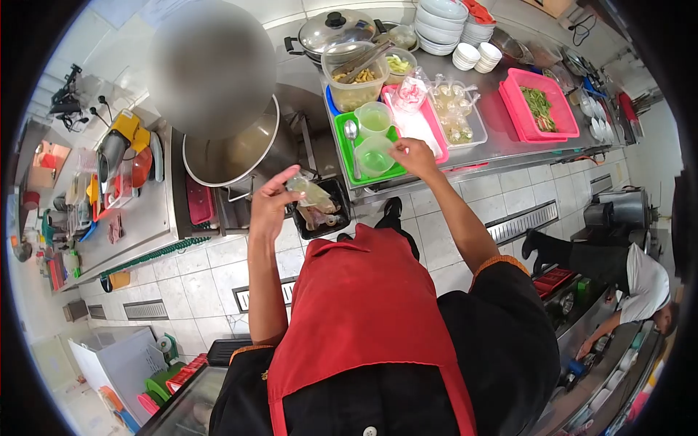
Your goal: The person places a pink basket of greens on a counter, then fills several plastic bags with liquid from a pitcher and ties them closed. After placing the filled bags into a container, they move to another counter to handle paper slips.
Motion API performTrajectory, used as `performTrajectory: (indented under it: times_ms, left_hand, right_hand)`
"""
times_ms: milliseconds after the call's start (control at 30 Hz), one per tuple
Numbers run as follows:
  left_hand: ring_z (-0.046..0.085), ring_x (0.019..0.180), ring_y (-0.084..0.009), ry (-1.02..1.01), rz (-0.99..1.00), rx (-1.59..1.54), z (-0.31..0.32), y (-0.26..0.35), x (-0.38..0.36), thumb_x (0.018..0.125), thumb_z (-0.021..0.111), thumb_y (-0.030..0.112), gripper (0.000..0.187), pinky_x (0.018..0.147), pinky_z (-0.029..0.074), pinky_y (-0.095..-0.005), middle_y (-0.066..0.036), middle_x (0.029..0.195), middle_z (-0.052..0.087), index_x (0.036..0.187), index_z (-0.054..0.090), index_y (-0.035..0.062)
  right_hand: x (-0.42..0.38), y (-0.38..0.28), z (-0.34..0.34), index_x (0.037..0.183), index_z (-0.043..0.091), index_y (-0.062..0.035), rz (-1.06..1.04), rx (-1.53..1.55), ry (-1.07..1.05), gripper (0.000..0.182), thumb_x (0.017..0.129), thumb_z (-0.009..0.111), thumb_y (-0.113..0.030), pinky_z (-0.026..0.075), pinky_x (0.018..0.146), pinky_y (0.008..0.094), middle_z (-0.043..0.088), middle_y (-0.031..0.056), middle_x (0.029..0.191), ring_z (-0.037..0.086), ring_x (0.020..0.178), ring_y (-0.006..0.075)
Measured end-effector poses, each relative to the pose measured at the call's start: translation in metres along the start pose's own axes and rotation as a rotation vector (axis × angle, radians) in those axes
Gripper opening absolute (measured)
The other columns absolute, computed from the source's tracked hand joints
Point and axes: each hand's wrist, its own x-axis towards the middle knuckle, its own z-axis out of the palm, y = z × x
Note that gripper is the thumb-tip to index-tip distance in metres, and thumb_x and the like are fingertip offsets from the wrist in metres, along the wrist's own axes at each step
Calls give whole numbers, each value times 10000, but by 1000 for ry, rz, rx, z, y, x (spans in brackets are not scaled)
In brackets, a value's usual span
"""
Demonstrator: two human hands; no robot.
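My left hand (272, 207) is closed around one end of a clear plastic bag (313, 193) with pale contents, held above a black bin (334, 218). At the rim of a clear plastic cup (374, 158) is my right hand (414, 157), its fingers pinched on the near edge. That cup stands on a green tray (402, 170). Behind it on the same tray is a second clear cup (374, 118). A metal spoon (352, 131) lies along the tray's left side.
A large steel pot (282, 149) stands left of the tray. Behind the tray are a food tub (354, 102) with tongs and a lidded pan (338, 33). Pink baskets (509, 94) and stacked white bowls (440, 25) share the counter. A co-worker (647, 283) bends at the right.
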Motion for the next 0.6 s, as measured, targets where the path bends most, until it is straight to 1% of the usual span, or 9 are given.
performTrajectory:
  times_ms: [67, 133, 200, 267, 333, 400, 467, 533, 600]
  left_hand:
    - [629, 977, -151, -42, -34, -28, 6, -8, -5, 691, 638, -156, 531, 896, 495, -281, -112, 1170, 656, 1211, 625, -45]
    - [632, 973, -157, -105, -23, 54, 14, -14, -3, 707, 642, -142, 510, 884, 500, -275, -101, 1221, 638, 1205, 633, -30]
    - [650, 908, -150, -123, -41, 35, 24, -12, -3, 717, 641, -128, 488, 840, 510, -262, -96, 1260, 621, 1197, 631, -41]
    - [645, 884, -139, -224, -69, 109, 35, -3, -3, 711, 643, -144, 505, 792, 522, -260, -105, 1278, 607, 1205, 628, -40]
    - [639, 796, -107, -243, -46, 134, 40, -6, 3, 718, 645, -136, 489, 736, 520, -244, -98, 1291, 599, 1196, 634, -33]
    - [635, 785, -87, -300, -56, 188, 49, 1, 5, 717, 652, -130, 482, 726, 509, -231, -92, 1312, 584, 1191, 634, -43]
    - [637, 779, -74, -306, -46, 200, 56, 9, 5, 717, 660, -115, 470, 725, 501, -227, -104, 1218, 641, 1182, 634, -54]
    - [642, 738, -77, -287, -95, 243, 60, 17, 7, 724, 651, -97, 402, 695, 496, -221, -110, 1016, 707, 1124, 663, -65]
    - [641, 702, -84, -228, -39, 257, 66, 25, 11, 737, 642, -83, 337, 667, 494, -220, -104, 921, 709, 1071, 681, -67]
  right_hand:
    - [5, 13, 6, 970, 718, -62, 121, 124, -12, 285, 826, 733, -309, 517, 690, 333, 700, 87, 890, 668, 810, 226]
    - [0, -5, -7, 983, 713, -51, 104, 107, -25, 295, 834, 726, -305, 517, 698, 334, 700, 109, 904, 664, 839, 231]
    - [-20, -45, -23, 972, 719, -93, -118, -86, 418, 300, 825, 710, -353, 531, 662, 393, 704, 122, 947, 676, 835, 299]
    - [-44, -95, -26, 997, 704, -60, -66, 22, 475, 301, 852, 699, -323, 526, 645, 370, 705, 113, 900, 679, 822, 261]
    - [-64, -128, -10, 1021, 684, -23, 51, 421, -3, 284, 875, 694, -266, 519, 626, 343, 691, 80, 837, 666, 770, 183]
    - [-65, -145, 12, 1004, 682, -5, 94, 585, -81, 273, 873, 699, -245, 513, 611, 319, 683, 64, 818, 646, 740, 143]
    - [-61, -151, 13, 987, 680, 13, 123, 749, -146, 264, 872, 703, -223, 506, 597, 295, 675, 49, 798, 627, 710, 103]
    - [-56, -159, 2, 932, 686, 27, 270, 946, -238, 236, 838, 708, -189, 492, 560, 256, 674, 48, 781, 599, 629, 79]
    - [-52, -162, -7, 918, 687, 28, 232, 912, -193, 221, 817, 704, -168, 483, 540, 247, 671, 46, 761, 591, 601, 75]
